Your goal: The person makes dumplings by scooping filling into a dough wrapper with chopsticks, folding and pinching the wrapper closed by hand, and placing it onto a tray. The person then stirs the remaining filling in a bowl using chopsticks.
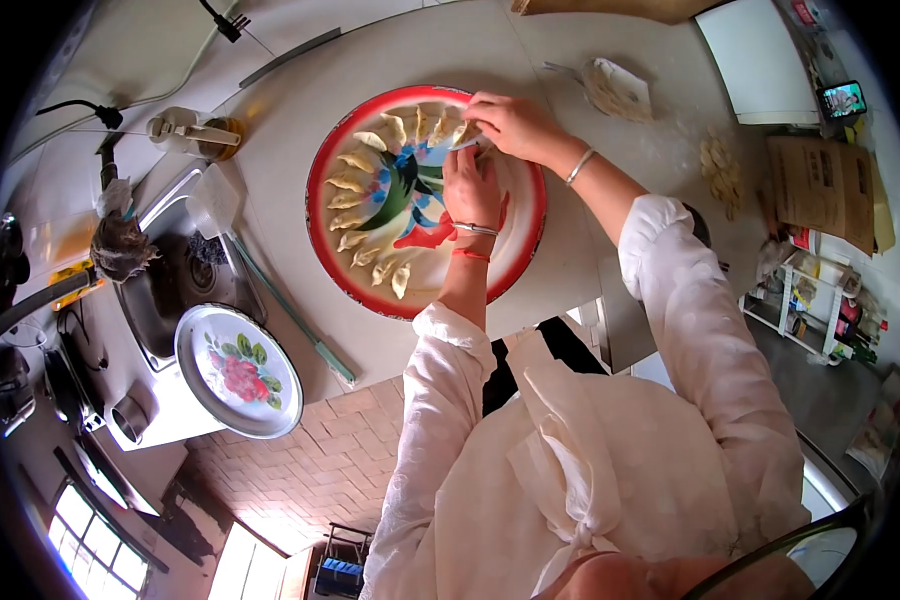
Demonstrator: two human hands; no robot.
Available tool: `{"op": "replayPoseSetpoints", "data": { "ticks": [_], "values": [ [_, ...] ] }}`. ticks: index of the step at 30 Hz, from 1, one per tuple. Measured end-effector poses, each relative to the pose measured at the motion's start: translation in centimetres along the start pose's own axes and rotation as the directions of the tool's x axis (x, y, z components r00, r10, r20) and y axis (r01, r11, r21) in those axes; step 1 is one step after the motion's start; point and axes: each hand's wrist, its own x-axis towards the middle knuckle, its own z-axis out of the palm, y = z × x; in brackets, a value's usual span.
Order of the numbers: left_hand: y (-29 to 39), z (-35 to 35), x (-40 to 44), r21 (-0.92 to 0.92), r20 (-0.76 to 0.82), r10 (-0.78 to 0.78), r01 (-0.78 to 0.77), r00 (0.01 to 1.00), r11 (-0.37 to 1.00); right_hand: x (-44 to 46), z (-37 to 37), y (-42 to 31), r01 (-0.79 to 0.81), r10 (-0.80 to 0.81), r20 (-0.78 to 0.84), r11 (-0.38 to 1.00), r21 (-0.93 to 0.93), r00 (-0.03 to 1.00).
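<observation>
Got my two hands close together in the upper middle of the frame, right hand point(517, 124) with its fingertips at a dumpling point(460, 134) and left hand point(470, 187) just below, though honestly can't tell if either's actually gripping it. The other dumplings point(346, 184) curve around the left side of my red-rimmed tray point(322, 245), center frame, and there's a flowered plate point(202, 385) lower left.

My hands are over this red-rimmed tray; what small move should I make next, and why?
Probably settle the dumpling by your right hand beside its neighbour on the tray, since the curved row reaches there and your left hand is close by.
</observation>
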Motion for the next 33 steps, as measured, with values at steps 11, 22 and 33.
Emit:
{"op": "replayPoseSetpoints", "data": {
  "ticks": [11,22,33],
  "values": [
    [-0.3,0.8,0.0,-0.059,-0.066,-0.07,0.066,0.995,0.996,-3.0,0.3,0.3,0.02,-0.017,0.027,0.994,-0.104,0.999],
    [-0.5,1.0,0.6,-0.033,-0.064,-0.083,0.081,0.994,0.996,-2.6,0.6,-0.3,-0.029,0.032,0.041,0.997,-0.078,0.999],
    [0.9,-5.2,-0.6,-0.069,0.053,-0.005,0.009,0.999,0.998,-9.9,-2.2,-4.5,-0.403,0.507,-0.43,0.86,0.313,0.747]
  ]
}}
